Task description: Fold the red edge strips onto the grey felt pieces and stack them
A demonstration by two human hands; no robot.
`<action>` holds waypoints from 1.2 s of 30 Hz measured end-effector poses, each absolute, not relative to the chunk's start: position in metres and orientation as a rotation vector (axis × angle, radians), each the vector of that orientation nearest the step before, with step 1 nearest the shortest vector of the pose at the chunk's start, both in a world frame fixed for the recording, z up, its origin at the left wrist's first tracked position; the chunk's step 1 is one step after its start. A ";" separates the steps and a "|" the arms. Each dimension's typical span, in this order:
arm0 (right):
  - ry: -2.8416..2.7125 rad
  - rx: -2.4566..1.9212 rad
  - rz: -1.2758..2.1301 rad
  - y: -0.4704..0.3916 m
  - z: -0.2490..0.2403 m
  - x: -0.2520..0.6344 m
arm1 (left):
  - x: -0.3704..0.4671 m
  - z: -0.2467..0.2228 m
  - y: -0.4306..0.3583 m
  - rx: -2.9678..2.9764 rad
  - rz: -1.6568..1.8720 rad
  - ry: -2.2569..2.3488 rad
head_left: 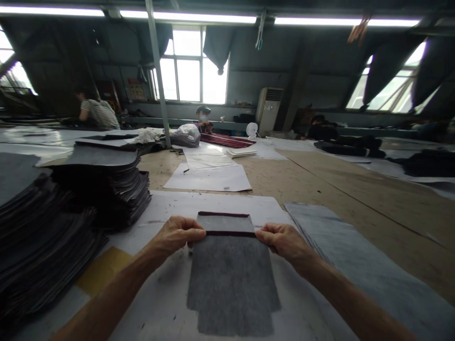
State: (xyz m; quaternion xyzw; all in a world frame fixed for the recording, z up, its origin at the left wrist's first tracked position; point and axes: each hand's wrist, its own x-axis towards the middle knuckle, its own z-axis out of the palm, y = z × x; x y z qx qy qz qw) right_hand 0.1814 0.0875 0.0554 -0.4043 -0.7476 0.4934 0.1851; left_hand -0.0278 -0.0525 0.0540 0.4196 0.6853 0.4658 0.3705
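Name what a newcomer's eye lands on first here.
The gray panel, front and center, its dark upper edge held at either end by the left grip and right grip. Next, the tall stacks of dark sheets at the picture's left. Then the bright window at the back, left of center.

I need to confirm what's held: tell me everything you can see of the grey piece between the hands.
The grey piece looks like matte fabric, with a dark maroon strip along its far edge and notched near corners. It spreads out over the white sheet; whether it lies flat is unclear. The left hand and right hand pinch its far corners.
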 end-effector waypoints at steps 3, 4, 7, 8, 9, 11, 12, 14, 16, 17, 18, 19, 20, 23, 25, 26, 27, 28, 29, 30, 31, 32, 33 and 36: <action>-2.165 -1.143 1.362 0.099 0.054 0.171 | -0.036 0.053 -0.046 1.097 1.217 1.808; -2.190 -1.150 1.341 0.102 0.053 0.167 | -0.040 0.053 -0.043 1.111 1.208 1.828; -2.272 -1.187 1.241 0.113 0.050 0.154 | -0.055 0.056 -0.028 1.174 1.126 1.903; -2.294 -1.209 1.194 0.116 0.050 0.149 | -0.060 0.058 -0.022 1.198 1.091 1.937; -2.311 -1.234 1.141 0.120 0.050 0.145 | -0.066 0.059 -0.016 1.224 1.059 1.974; -2.334 -1.291 1.016 0.126 0.050 0.137 | -0.074 0.060 -0.004 1.270 1.003 2.055; -2.342 -1.324 0.947 0.128 0.050 0.133 | -0.076 0.058 0.002 1.290 0.982 2.098; -2.357 -1.391 0.808 0.131 0.049 0.128 | -0.075 0.051 0.009 1.325 0.957 2.186; -2.374 -1.450 0.674 0.131 0.047 0.126 | -0.070 0.040 0.012 1.355 0.953 2.275; -2.381 -1.469 0.616 0.131 0.044 0.125 | -0.067 0.035 0.012 1.372 0.956 2.315; -2.388 -1.480 0.564 0.130 0.042 0.125 | -0.064 0.030 0.012 1.391 0.960 2.350; -2.393 -1.482 0.524 0.129 0.040 0.124 | -0.062 0.025 0.011 1.415 0.964 2.380; -2.395 -1.479 0.494 0.127 0.038 0.124 | -0.061 0.023 0.010 1.441 0.966 2.410; -2.387 -1.460 0.460 0.126 0.033 0.124 | -0.058 0.022 0.007 1.520 0.966 2.520; -2.372 -1.444 0.459 0.127 0.032 0.124 | -0.053 0.025 0.007 1.614 0.968 2.582; -2.363 -1.434 0.456 0.127 0.031 0.124 | -0.048 0.026 0.007 1.694 0.964 2.577; -2.357 -1.423 0.451 0.127 0.031 0.125 | -0.042 0.026 0.008 1.794 0.955 2.536; -2.354 -1.411 0.443 0.126 0.032 0.126 | -0.035 0.025 0.008 1.904 0.947 2.455; -2.356 -1.399 0.434 0.125 0.032 0.126 | -0.028 0.023 0.008 2.017 0.918 2.346; -2.364 -1.383 0.425 0.123 0.031 0.126 | -0.022 0.019 0.008 2.115 0.870 2.231; -2.378 -1.367 0.422 0.123 0.031 0.127 | -0.019 0.014 0.007 2.195 0.828 2.116; -2.393 -1.355 0.420 0.123 0.030 0.127 | -0.017 0.007 0.008 2.283 0.672 2.050; -2.408 -1.338 0.422 0.124 0.028 0.128 | -0.018 0.000 0.009 2.324 0.551 2.035; -2.411 -1.323 0.421 0.121 0.026 0.137 | -0.029 -0.018 0.016 2.428 0.440 2.038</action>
